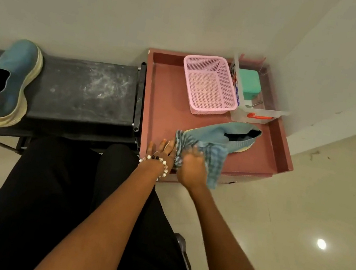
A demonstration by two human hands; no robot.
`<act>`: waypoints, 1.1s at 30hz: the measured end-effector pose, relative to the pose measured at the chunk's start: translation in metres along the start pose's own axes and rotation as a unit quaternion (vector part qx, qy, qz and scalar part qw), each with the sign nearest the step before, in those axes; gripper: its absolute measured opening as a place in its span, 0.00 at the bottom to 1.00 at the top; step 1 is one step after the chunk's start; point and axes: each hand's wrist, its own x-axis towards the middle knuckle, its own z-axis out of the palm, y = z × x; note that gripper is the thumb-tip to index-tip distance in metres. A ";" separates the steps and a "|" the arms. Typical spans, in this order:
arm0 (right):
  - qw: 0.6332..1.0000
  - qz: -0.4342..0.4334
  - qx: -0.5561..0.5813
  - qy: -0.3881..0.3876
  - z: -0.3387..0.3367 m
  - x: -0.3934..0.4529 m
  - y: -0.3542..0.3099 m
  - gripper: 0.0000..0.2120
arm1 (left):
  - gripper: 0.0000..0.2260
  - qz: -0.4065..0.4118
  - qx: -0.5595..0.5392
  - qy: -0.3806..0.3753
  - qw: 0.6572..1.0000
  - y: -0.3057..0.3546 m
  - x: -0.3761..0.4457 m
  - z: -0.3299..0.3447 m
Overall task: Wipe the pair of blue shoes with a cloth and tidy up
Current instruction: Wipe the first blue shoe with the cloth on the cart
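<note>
I am seated, looking down at a reddish tray (161,99) beside a dark bench (85,93), and I am in the wiping step of the task, working on one blue shoe (219,133) that lies on its side in the tray with its opening pointing away to my right. My right hand (190,168) is bunched around a blue checked cloth (213,158), fingers curled into it and pressing it over the toe end of the shoe; the hand is blurred. My left hand (164,150), with a beaded bracelet (158,162) on the wrist, lies with straight fingers just beside the cloth, apparently steadying the shoe's toe, though I cannot tell whether it touches the shoe itself. As I judge it, the next move calls for drawing the cloth along the upper toward the heel while the left hand keeps the shoe from sliding. Counting things: two blue shoes, this one and a second shoe (9,80) standing upright on the bench well apart to my left; one cloth; one pink mesh basket (209,83); one clear plastic box (258,110) holding a green container (249,84).
</note>
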 end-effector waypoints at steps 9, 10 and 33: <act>0.983 -0.120 -0.103 0.095 -0.030 0.012 0.113 0.30 | 0.41 0.006 0.037 0.040 0.999 0.001 -0.015 -0.009; 0.986 -0.086 -0.108 0.091 -0.033 0.017 0.116 0.27 | 0.41 0.005 0.036 0.046 0.998 0.000 -0.015 -0.008; 0.979 -0.198 -0.028 0.041 0.005 0.000 0.097 0.36 | 0.33 -0.018 0.081 0.067 0.994 -0.010 -0.008 -0.011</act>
